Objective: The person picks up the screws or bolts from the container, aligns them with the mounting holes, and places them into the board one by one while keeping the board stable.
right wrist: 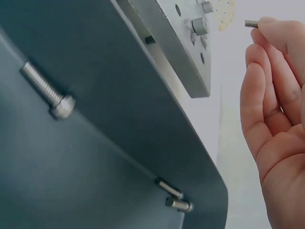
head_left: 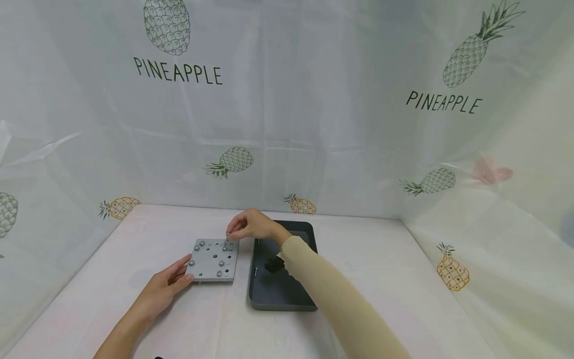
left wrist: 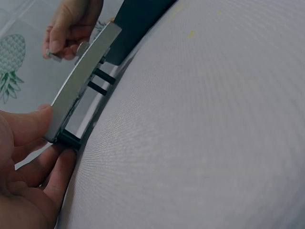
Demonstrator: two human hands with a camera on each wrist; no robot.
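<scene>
A silver metal plate (head_left: 208, 262) with holes and several bolt heads lies left of centre on the table. In the left wrist view, dark pegs (left wrist: 105, 76) stick out beneath it. My left hand (head_left: 159, 289) grips the plate's lower left edge, thumb on top and fingers below. Above its far right corner, my right hand (head_left: 252, 224) pinches a small metal screw (right wrist: 251, 23) between thumb and fingertips. The screw is held apart from the plate in the right wrist view; its head is hidden by the fingers.
Beside the plate stands a dark grey tray (head_left: 283, 305), partly under my right forearm. A hex bolt (right wrist: 47, 90) and two smaller metal fasteners (right wrist: 180, 205) lie inside it. A pineapple-print sheet (head_left: 332, 114) hangs behind the white-covered table (head_left: 385, 259).
</scene>
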